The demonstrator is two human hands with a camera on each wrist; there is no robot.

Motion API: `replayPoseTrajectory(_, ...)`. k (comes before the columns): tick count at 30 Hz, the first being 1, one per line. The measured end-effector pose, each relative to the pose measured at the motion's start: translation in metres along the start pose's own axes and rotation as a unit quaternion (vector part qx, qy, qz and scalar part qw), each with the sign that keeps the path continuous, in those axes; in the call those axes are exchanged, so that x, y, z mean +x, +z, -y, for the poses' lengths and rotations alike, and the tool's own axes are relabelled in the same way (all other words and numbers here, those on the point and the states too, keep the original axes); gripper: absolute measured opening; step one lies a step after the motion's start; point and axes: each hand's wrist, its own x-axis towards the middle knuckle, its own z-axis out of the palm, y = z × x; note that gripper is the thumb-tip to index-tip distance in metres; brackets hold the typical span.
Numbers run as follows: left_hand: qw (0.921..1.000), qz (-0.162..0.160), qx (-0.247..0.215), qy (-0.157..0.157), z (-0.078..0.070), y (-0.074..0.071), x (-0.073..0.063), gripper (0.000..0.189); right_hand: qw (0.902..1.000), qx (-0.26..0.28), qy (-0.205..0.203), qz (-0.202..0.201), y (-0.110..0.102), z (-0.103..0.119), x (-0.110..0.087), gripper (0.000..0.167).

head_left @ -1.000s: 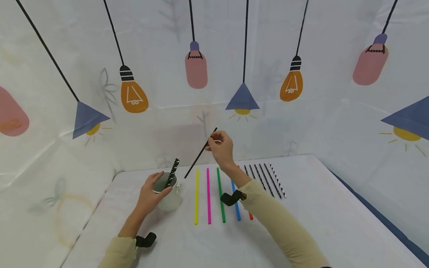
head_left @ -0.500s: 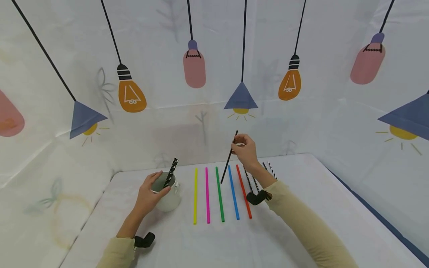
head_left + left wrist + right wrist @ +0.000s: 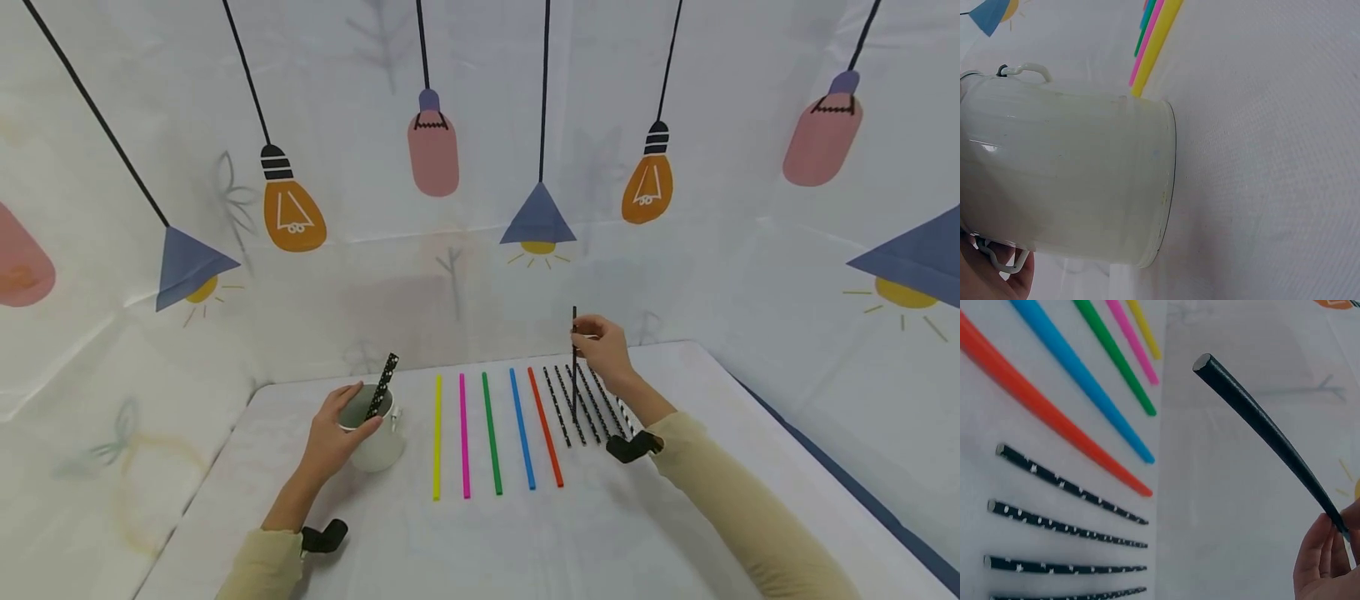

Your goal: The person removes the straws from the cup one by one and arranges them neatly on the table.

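Note:
My left hand point(image 3: 332, 437) grips a pale enamel container point(image 3: 378, 452) by its rim, thumb on the near side and fingers on the far side. The container stands upright on the table, and small loop handles point(image 3: 1027, 70) show in the left wrist view. Black straws with white patterns point(image 3: 382, 387) lean inside it, their lower ends hidden. My right hand point(image 3: 606, 350) pinches a plain black straw point(image 3: 1266, 434) near its upper end. That straw points down, overlapping a row of black-and-white patterned straws point(image 3: 1066, 484) in the head view.
Yellow point(image 3: 437, 437), pink point(image 3: 464, 437), green point(image 3: 491, 433), blue point(image 3: 522, 429) and red straws point(image 3: 545, 429) lie side by side on the white table point(image 3: 420, 550), between the container and the patterned row. A cloth wall point(image 3: 360, 300) with printed lamps rises behind.
My right hand has moved right with the black straw, from near the container to over the patterned row; the straw has swung nearly vertical. My left hand stays on the container.

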Motion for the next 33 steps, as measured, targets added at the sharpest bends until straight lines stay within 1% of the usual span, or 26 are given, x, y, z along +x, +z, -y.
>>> replayPoseTrajectory(2, 1.0, 0.001, 0.003, 0.0, 0.0, 0.001, 0.0, 0.073, 0.9999, -0.017, 0.003, 0.0, -0.011, -0.005, -0.002, 0.033)
replayPoseTrajectory(8, 1.0, -0.001, 0.006, 0.004, 0.002, 0.001, 0.0, 0.073, 0.9989, -0.044, 0.009, -0.008, -0.041, -0.021, -0.001, 0.036)
replayPoseTrajectory(11, 0.9999, -0.005, 0.004, 0.008, 0.003, 0.0, 0.0, 0.073, 0.9979, -0.059, 0.021, -0.014, -0.054, -0.03, 0.002, 0.036)
replayPoseTrajectory(16, 1.0, -0.001, 0.007, 0.001, 0.003, 0.0, 0.001, 0.073, 0.9961, -0.073, 0.047, -0.018, -0.07, -0.043, 0.006, 0.039)
replayPoseTrajectory(22, 1.0, 0.003, 0.005, -0.002, 0.0, -0.001, 0.002, 0.072, 0.9939, -0.079, 0.077, -0.005, -0.082, -0.055, 0.012, 0.042)
replayPoseTrajectory(29, 1.0, 0.0, 0.001, -0.004, 0.002, -0.001, 0.0, 0.073, 0.9902, -0.094, 0.103, 0.005, -0.086, -0.07, 0.015, 0.046)
replayPoseTrajectory(33, 1.0, 0.003, 0.003, -0.004, 0.003, 0.0, 0.0, 0.074, 0.9874, -0.102, 0.12, 0.004, -0.089, -0.081, 0.015, 0.045)
